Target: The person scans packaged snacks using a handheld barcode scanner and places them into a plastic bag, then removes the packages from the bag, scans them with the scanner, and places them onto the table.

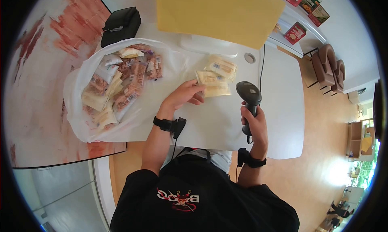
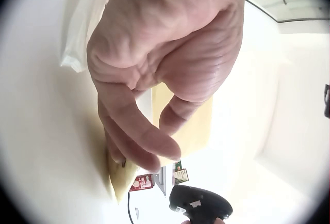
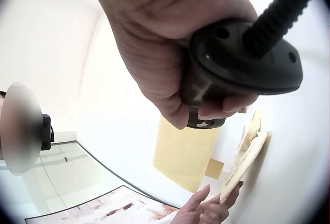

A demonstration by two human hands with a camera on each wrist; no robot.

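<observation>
My right hand (image 1: 255,125) grips the handle of a black barcode scanner (image 1: 249,93), its head raised over the table. In the right wrist view the scanner's butt (image 3: 247,59) and ribbed cable fill the near side. My left hand (image 1: 184,95) has its fingertips at the left edge of a clear-wrapped, cream-coloured snack packet (image 1: 214,84). In the left wrist view the thumb stands apart from the loosely bent fingers (image 2: 136,126). A second cream packet (image 1: 221,67) with a barcode label lies just behind, overlapping the first.
A white plastic bag (image 1: 72,110) on the left lies spread around several pinkish-brown packets (image 1: 131,92) and cream ones. Behind it sits a black case (image 1: 121,25). A yellow sheet (image 1: 218,13) stands at the back. The scanner's cable (image 1: 262,66) crosses the white table (image 1: 283,110).
</observation>
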